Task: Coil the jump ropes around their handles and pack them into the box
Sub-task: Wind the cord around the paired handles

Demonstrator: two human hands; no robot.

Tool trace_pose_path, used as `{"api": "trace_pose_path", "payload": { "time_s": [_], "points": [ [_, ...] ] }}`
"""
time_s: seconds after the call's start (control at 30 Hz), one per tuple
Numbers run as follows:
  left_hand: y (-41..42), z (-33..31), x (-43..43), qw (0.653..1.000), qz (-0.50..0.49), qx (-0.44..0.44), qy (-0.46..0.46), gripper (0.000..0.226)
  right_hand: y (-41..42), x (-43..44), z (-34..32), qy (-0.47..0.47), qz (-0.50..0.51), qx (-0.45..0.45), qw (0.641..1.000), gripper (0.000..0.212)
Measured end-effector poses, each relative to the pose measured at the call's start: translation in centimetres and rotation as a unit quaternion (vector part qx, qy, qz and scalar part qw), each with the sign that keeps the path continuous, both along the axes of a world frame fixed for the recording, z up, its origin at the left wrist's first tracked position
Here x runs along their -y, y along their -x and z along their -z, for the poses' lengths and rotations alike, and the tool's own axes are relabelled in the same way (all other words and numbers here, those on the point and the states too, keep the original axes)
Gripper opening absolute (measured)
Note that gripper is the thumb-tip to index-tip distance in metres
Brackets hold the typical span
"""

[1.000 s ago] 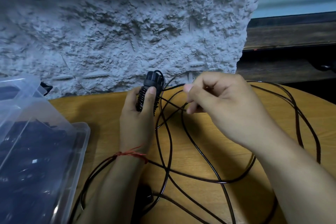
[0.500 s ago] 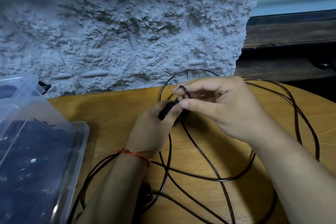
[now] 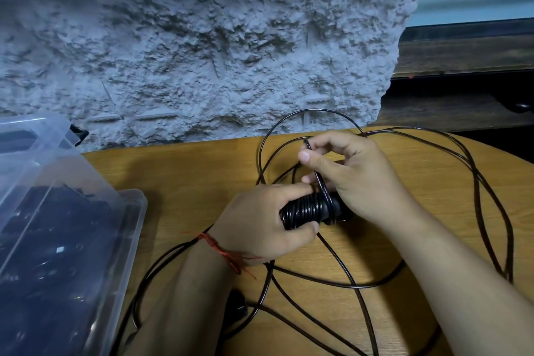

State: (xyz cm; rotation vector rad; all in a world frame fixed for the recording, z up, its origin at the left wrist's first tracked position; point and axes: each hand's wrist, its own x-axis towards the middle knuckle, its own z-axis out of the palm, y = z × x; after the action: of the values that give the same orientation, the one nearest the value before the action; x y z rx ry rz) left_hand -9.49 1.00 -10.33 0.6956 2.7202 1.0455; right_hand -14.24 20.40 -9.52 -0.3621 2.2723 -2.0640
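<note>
My left hand (image 3: 261, 222) grips a black jump rope handle (image 3: 310, 207) lying sideways over the wooden table (image 3: 187, 176), with several turns of black cord wound on it. My right hand (image 3: 352, 173) pinches the black cord (image 3: 318, 179) just above the handle and leads it down onto the coil. The loose cord (image 3: 479, 191) sprawls in big loops across the table to the right and toward me. A second black handle (image 3: 235, 305) lies near the front, partly hidden by my left forearm. The clear plastic box (image 3: 127, 240) at left holds dark coiled ropes.
A rough white stone wall (image 3: 202, 61) rises right behind the table. The box's clear lid (image 3: 37, 147) stands tilted up at far left. Dark wooden ledges (image 3: 462, 58) lie beyond the table's right rear edge.
The handle went from upright in my left hand to lying sideways and lower. My right hand brought the cord over it, and more turns now sit on the handle.
</note>
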Motion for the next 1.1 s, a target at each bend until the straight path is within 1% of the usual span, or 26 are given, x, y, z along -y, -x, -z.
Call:
{"api": "trace_pose_path", "payload": {
  "time_s": [0.07, 0.17, 0.27, 0.33, 0.37, 0.43, 0.57, 0.63, 0.73, 0.83, 0.9, 0.97, 1.1],
  "points": [
    [0.0, 0.1, -0.1, 1.000, -0.007, -0.012, 0.006, 0.027, 0.1, 0.1, 0.1, 0.002, 0.026, 0.001, 1.000, 0.009],
    [0.0, 0.5, -0.4, 0.999, -0.030, -0.022, -0.008, 0.041, 0.5, -0.2, 0.1, 0.014, 0.053, -0.002, 0.999, 0.013],
    [0.4, 1.0, -0.2, 0.992, -0.059, 0.003, -0.112, 0.054, 0.9, -0.7, 0.1, -0.003, 0.044, -0.018, 0.999, 0.012],
    [0.5, 0.9, -0.1, 0.983, -0.100, -0.010, -0.154, 0.052, 1.2, -0.8, 0.3, 0.011, 0.061, -0.007, 0.998, 0.012],
    [0.6, 0.8, -0.2, 0.982, -0.116, -0.036, -0.147, 0.046, 1.3, -0.8, 0.4, 0.029, 0.079, 0.004, 0.996, 0.013],
    [0.6, 0.7, -0.8, 0.983, -0.127, -0.094, -0.090, 0.033, 1.5, -0.9, 0.7, 0.057, 0.121, 0.021, 0.991, 0.015],
    [0.5, 0.9, -1.6, 0.982, -0.113, -0.151, -0.009, 0.034, 1.9, -0.6, 1.8, 0.044, 0.178, 0.021, 0.983, 0.015],
    [0.3, 0.8, -1.7, 0.981, -0.109, -0.157, 0.039, 0.041, 1.8, -0.2, 2.2, 0.050, 0.198, 0.029, 0.978, 0.014],
    [-0.1, 0.5, -1.9, 0.971, -0.119, -0.159, 0.130, 0.066, 1.5, 0.3, 2.1, 0.073, 0.222, 0.056, 0.971, 0.015],
    [-0.4, 0.3, -2.7, 0.955, -0.156, -0.167, 0.187, 0.076, 1.2, 0.6, 1.9, 0.068, 0.236, 0.065, 0.967, 0.014],
    [-0.7, 0.2, -3.4, 0.943, -0.188, -0.180, 0.206, 0.079, 1.0, 0.8, 1.7, 0.054, 0.244, 0.062, 0.966, 0.013],
    [-0.9, 0.1, -3.9, 0.936, -0.218, -0.186, 0.204, 0.078, 0.6, 1.0, 1.6, 0.040, 0.252, 0.051, 0.965, 0.013],
    [-1.1, 0.0, -4.2, 0.935, -0.232, -0.177, 0.203, 0.075, 0.0, 1.6, 1.1, 0.038, 0.259, 0.032, 0.965, 0.014]
  ]
}}
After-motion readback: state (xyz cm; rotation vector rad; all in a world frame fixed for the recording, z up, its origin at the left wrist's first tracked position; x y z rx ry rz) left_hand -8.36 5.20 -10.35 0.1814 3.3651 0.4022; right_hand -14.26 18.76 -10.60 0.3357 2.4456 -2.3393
